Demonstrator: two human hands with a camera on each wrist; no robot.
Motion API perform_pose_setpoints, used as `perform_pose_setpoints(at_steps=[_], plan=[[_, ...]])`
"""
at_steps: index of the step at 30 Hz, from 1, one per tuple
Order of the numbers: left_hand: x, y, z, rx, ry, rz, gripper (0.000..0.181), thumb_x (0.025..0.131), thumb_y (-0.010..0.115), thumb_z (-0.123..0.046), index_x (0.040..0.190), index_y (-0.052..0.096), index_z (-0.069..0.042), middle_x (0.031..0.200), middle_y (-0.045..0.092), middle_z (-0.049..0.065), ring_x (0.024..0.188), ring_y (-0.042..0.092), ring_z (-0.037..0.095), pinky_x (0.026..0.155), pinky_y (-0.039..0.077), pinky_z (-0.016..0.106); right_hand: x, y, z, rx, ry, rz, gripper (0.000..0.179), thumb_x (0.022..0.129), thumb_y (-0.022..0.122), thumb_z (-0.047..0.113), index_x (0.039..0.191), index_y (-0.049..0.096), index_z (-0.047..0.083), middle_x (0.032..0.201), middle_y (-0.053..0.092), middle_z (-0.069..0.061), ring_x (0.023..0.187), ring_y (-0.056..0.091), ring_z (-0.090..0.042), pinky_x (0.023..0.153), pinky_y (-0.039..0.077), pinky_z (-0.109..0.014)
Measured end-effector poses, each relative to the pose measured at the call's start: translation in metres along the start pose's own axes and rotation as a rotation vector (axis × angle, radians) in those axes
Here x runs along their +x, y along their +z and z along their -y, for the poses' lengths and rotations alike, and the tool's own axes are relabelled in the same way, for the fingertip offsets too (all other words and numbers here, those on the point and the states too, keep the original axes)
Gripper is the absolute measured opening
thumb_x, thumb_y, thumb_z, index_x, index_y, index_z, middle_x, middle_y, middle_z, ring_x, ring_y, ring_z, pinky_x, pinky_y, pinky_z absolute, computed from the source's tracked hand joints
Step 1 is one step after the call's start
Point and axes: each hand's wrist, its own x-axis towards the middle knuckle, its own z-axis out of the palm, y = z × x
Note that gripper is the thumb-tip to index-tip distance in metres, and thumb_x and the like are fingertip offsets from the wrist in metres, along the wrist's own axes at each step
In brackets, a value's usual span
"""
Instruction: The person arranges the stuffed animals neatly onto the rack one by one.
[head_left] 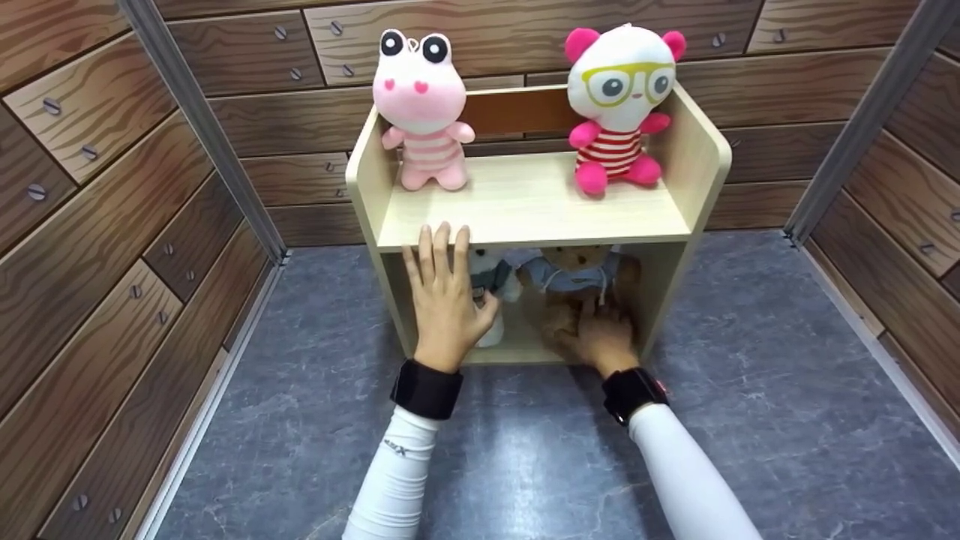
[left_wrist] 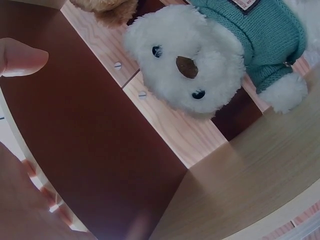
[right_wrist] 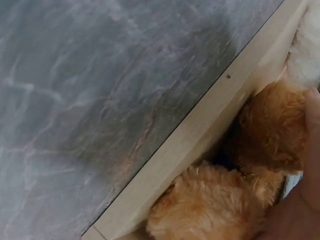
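My left hand rests against the front edge of the middle board of a light wood shelf, fingers straight and spread. Just behind it, in the lower compartment, sits a white plush bear in a teal knitted sweater. My right hand reaches into the same compartment and touches the front of a brown teddy bear in a light blue hooded top. In the right wrist view its thumb lies along one furry brown leg, with the other leg beside the palm. The right fingertips are partly hidden.
On the upper board sit a pink frog plush at the left and a panda plush with yellow glasses at the right. The shelf stands on a grey marbled floor between wood-patterned walls.
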Motion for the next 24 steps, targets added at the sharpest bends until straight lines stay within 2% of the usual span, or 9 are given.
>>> perform_pose_setpoints(at_steps=[4,8,15,21,24], plan=[[-0.001,0.001,0.000,-0.001,0.000,-0.001,0.094,0.071,0.072,-0.037,0.152,0.032,-0.012,0.156,0.030,0.017,0.150,0.016,0.040,0.123,0.001,0.058,0.001,0.000,0.002,-0.013,0.032,0.036,0.102,0.086,0.068,0.058,0.145,0.031,-0.017,0.140,0.042,-0.043,0.122,0.049,-0.058,0.092,0.047,-0.067],[-0.001,0.001,-0.002,0.000,0.002,0.003,0.094,0.071,0.071,-0.036,0.152,0.032,-0.012,0.156,0.030,0.017,0.150,0.016,0.040,0.122,0.002,0.058,0.002,0.000,0.003,-0.028,0.064,0.023,0.102,0.087,0.065,0.060,0.145,0.031,-0.017,0.139,0.042,-0.043,0.125,0.047,-0.057,0.093,0.048,-0.066],[0.000,0.000,-0.002,0.002,0.001,0.000,0.094,0.071,0.072,-0.037,0.153,0.032,-0.011,0.156,0.030,0.017,0.150,0.016,0.040,0.123,0.001,0.058,0.001,0.006,0.003,-0.046,0.088,0.056,0.113,0.080,0.067,0.068,0.145,0.030,-0.017,0.139,0.041,-0.044,0.123,0.047,-0.058,0.090,0.047,-0.066],[0.000,0.000,-0.001,0.013,0.000,0.004,0.094,0.072,0.072,-0.037,0.153,0.031,-0.012,0.156,0.029,0.017,0.150,0.016,0.040,0.122,0.001,0.058,-0.002,0.015,-0.002,0.043,0.050,0.016,0.103,0.077,0.073,0.064,0.136,0.048,-0.017,0.147,0.032,-0.042,0.133,0.036,-0.059,0.104,0.036,-0.069],[0.000,0.000,0.000,0.010,-0.001,0.007,0.094,0.072,0.072,-0.037,0.153,0.031,-0.011,0.157,0.029,0.017,0.150,0.016,0.040,0.122,0.001,0.058,-0.004,0.018,-0.003,0.064,0.020,-0.021,0.093,0.078,0.074,0.062,0.126,0.059,-0.016,0.148,0.030,-0.043,0.135,0.032,-0.060,0.106,0.033,-0.070]])
